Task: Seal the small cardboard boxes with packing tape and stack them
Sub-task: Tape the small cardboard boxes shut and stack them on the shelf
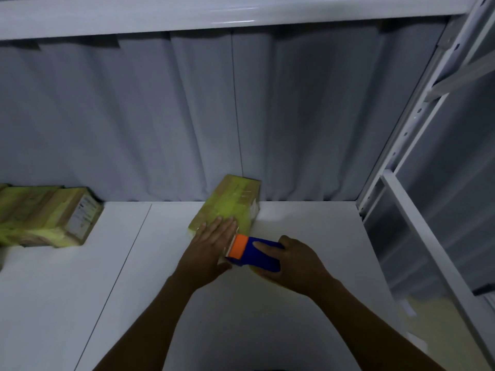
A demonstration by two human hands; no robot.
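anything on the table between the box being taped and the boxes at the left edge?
Nothing. In the head view that stretch of white table is bare between the box and the left boxes, apart from a panel seam.

One taped cardboard box (227,207) lies at the middle of the white tabletop (308,228), against the grey curtain (187,116). Far to the left of that box is a cluster of further boxes (51,215); at least two can be made out, but the exact number cannot be told in the dim light. One blue and orange tape dispenser (251,250) sits just in front of the middle box. Two hands are in view: one left hand (211,242) and one right hand (297,261).
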